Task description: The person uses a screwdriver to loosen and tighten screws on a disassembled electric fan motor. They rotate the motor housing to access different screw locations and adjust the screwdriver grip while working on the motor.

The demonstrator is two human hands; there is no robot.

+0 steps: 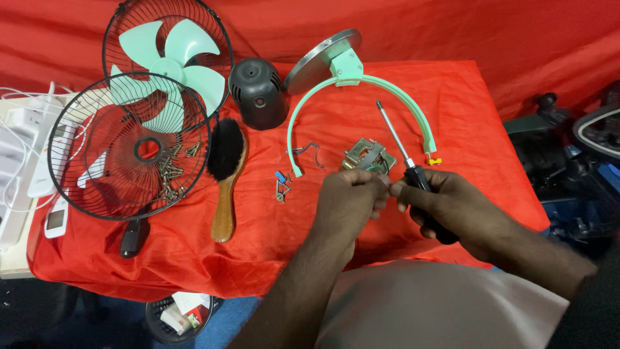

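Observation:
My left hand (347, 199) pinches a small metal part at its fingertips, which I cannot make out clearly. My right hand (452, 208) grips a black-handled screwdriver (403, 155) whose shaft points away from me, and its fingers also touch the small part. Just beyond both hands a metal motor piece (368, 155) lies on the red cloth (491, 129). A mint green curved fan bracket (387, 87) with a round silver base (318, 59) arcs around it.
On the left lie a black wire fan guard (77, 187) holding several screws (171, 171), a second guard with mint blades (169, 64), a black motor cover (258, 92), a wooden brush (226, 174), small clips (281, 185), white remotes (45, 168) and a bin (177, 318) below.

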